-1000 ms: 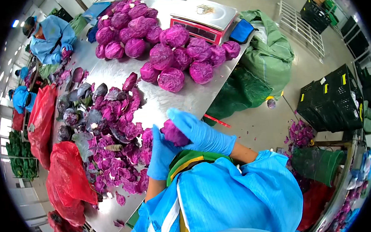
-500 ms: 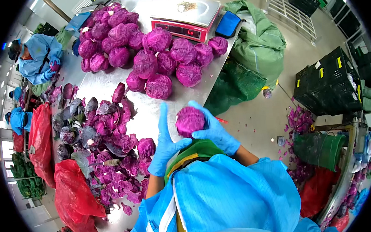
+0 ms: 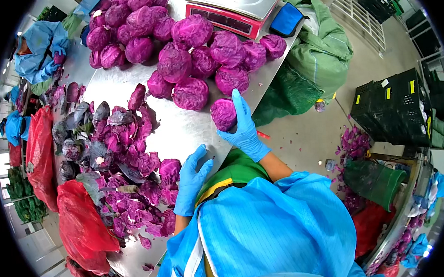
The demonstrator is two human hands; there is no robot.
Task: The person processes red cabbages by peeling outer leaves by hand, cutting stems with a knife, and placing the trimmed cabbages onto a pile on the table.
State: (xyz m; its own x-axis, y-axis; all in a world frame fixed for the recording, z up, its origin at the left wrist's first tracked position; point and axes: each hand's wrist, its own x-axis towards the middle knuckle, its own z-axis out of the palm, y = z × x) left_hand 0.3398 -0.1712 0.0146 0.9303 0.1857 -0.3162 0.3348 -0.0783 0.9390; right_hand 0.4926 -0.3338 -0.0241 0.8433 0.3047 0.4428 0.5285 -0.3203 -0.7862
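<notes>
My right hand (image 3: 245, 135), in a blue glove, grips a small trimmed red cabbage (image 3: 223, 115) from its right side, just short of the piled heads. Low at the table's near edge, my left hand (image 3: 191, 181) is empty, its gloved fingers bent but apart. Beside that hand lie a cabbage (image 3: 170, 171) and a heap of loose purple leaves (image 3: 142, 193). A knife handle (image 3: 128, 189) shows among the leaves. Beyond my right hand, several round red cabbages (image 3: 190, 94) rest together on the metal table (image 3: 174, 133).
A red scale (image 3: 226, 22) and a blue pouch (image 3: 285, 20) stand at the far edge. Green sacks (image 3: 314, 58) hang by the right side. Red mesh sacks (image 3: 83, 226) line the left. Black crates (image 3: 393, 107) stand on the floor. A co-worker (image 3: 39, 50) handles cabbage at far left.
My right hand has carried the cabbage forward, toward the piled heads. My left hand has come away from it and dropped back toward my body. The view has shifted slightly.
</notes>
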